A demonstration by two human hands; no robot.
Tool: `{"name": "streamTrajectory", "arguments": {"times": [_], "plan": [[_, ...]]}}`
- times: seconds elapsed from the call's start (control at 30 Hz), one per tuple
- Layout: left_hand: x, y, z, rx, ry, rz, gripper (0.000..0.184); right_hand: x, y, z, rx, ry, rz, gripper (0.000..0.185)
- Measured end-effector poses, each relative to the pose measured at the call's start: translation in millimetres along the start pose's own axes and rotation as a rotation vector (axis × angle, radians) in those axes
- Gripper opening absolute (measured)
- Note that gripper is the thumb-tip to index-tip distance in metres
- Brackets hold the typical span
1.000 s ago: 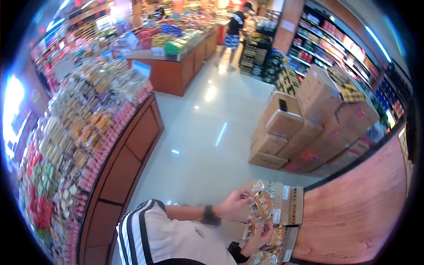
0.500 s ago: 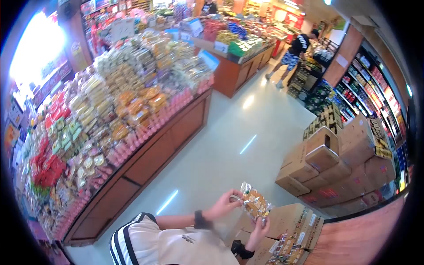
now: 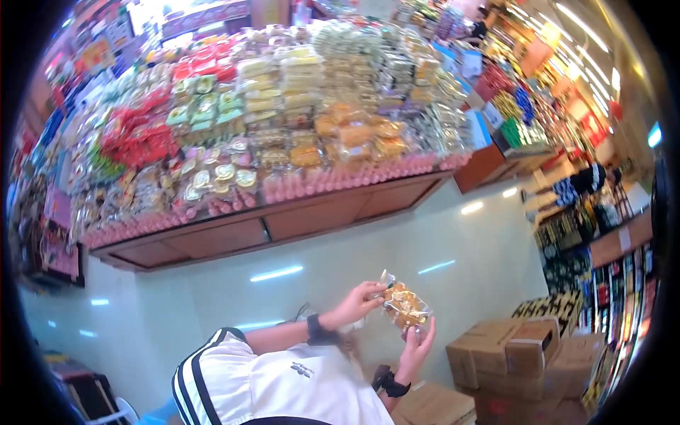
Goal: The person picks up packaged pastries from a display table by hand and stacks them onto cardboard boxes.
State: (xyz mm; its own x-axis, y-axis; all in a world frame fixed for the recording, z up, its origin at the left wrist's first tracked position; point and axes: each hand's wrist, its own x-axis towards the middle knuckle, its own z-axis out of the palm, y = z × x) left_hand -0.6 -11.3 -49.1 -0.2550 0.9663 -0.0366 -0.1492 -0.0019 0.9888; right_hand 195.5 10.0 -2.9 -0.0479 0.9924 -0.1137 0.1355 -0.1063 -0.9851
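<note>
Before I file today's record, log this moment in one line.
left hand: grips packet, upper end; right hand: lower end; boxes: stacked

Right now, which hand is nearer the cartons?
Right: the right hand holds the packet at its end toward the cartons; the left hand is farther, at the other end.

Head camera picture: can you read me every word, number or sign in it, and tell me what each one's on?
No text can be read for certain.
Held clear plastic packet of golden-brown food: any print is too small and blurred.
White shirt with black-striped sleeve: small dark mark, unreadable.
Purple banner at the top left: too blurred.
Black shirt on the distant person: pale marking, too blurred.
</note>
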Motion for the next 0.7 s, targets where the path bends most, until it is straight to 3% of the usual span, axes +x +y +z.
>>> {"name": "streamTrajectory", "arguments": {"times": [0.1,0.2,0.33,0.4,0.43,0.57,0.7], "plan": [[5.7,-16.6,-18.6,-0.21,0.098,-0.1,0.038,39.0,28.6,13.6,-0.151,-0.21,0.011,0.058],[13.1,-13.0,-36.6,-0.189,0.149,-0.229,0.038,64.7,21.2,33.9,-0.145,-0.337,0.054,0.057],[40.8,-6.8,-40.0,-0.018,0.407,-0.008,0.033,116.3,25.8,57.1,-0.107,-0.494,0.069,0.053],[62.6,-0.2,-37.5,-0.088,0.545,0.052,0.032,155.4,15.5,80.3,-0.08,-0.57,0.006,0.051],[73.4,6.8,-37.8,-0.089,0.572,-0.006,0.032,168.4,7.2,88.4,-0.073,-0.595,-0.028,0.051],[114.1,20.8,-34.4,-0.137,0.643,0.155,0.031,223.7,-9.4,109.2,-0.028,-0.678,-0.069,0.048],[142.5,40.6,-24.5,-0.173,0.74,0.176,0.031,264.8,-4.3,121.1,0.013,-0.736,-0.043,0.047]]}}
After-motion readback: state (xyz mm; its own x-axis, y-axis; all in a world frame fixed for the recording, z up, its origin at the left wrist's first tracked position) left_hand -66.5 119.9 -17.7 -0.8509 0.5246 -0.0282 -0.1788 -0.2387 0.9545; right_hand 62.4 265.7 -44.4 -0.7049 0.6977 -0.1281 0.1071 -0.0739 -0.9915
